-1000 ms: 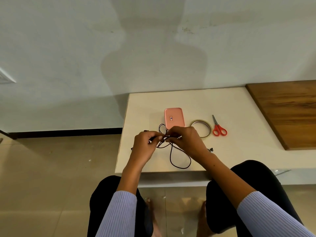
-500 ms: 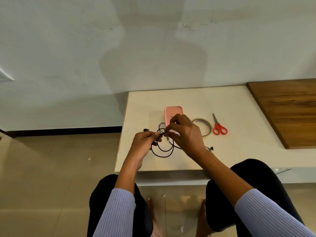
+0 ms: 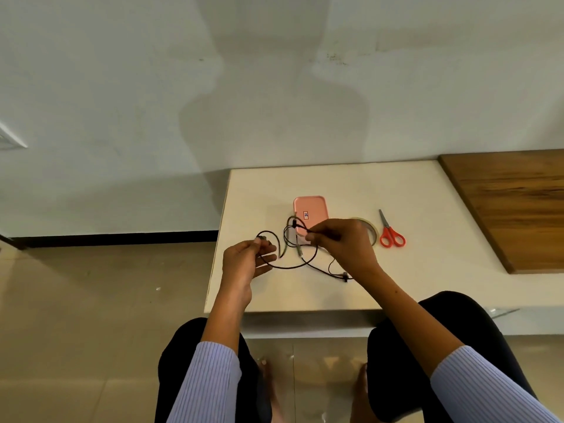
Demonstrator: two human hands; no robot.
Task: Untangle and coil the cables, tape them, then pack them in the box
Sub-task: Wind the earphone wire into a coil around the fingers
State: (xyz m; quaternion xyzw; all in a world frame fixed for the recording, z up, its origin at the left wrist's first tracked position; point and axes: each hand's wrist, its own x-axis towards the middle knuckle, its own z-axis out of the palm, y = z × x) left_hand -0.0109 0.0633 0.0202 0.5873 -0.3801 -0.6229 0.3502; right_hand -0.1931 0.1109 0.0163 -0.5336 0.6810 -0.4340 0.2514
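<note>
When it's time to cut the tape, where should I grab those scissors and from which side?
Take the scissors by the red loop handles, which lie at the near end facing you while the blades point away toward the wall. The right hand sits closest, so reach from the near right and slip fingers into the loops.

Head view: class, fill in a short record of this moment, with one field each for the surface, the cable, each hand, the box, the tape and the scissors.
surface: white table, person seated at its near edge
cable: black cable, loose loops, stretched between both hands, not yet coiled
left hand: left hand pinches one cable end
right hand: right hand pinches the cable near the box
box: pink box, lid closed, behind the cable
tape: tape roll, partly hidden by the right hand
scissors: red-handled scissors, right of the tape
</note>
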